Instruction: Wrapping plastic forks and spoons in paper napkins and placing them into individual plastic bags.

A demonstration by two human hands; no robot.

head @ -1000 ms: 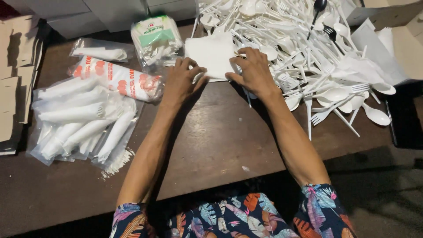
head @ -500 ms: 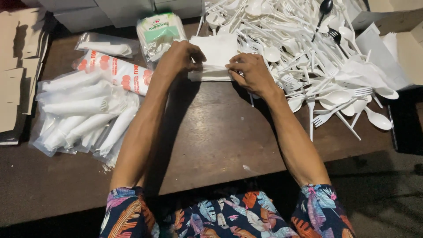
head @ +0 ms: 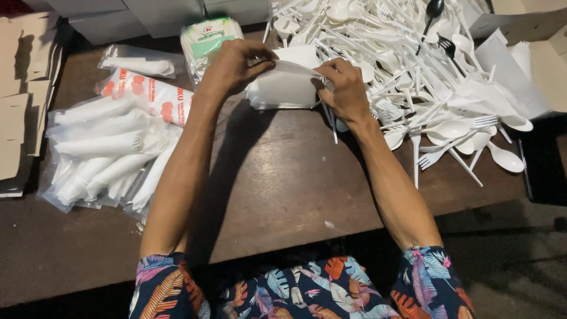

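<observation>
Two bare hands meet at the upper middle of the frame, over a dark brown wooden table (head: 283,195). The left hand (head: 233,66) pinches the near left edge of a thin white paper napkin (head: 293,67) between thumb and fingertips, and the right hand (head: 345,90) is closed on the same sheet's right end, so the napkin is lifted and stretched between them. Directly beneath it, touching the table, lies a stack of white napkins (head: 282,93). To the right, filling the upper right of the frame, spreads a loose heap of white plastic spoons and forks (head: 407,53), with one black spoon (head: 433,10) at its top edge; several forks and spoons trail down toward the table's right edge. Just left of the left hand stands a clear-wrapped napkin pack with a green label (head: 208,36). Further left sit a small clear bag holding a white roll (head: 140,61), a red-and-white printed plastic pack (head: 150,94), and, at the middle left, a clear bag of wrapped white cutlery sets (head: 103,155). Flat brown cardboard pieces (head: 20,88) are stacked along the far left edge. At the bottom, colourful leaf-patterned sleeves (head: 295,292) cover the upper arms.
</observation>
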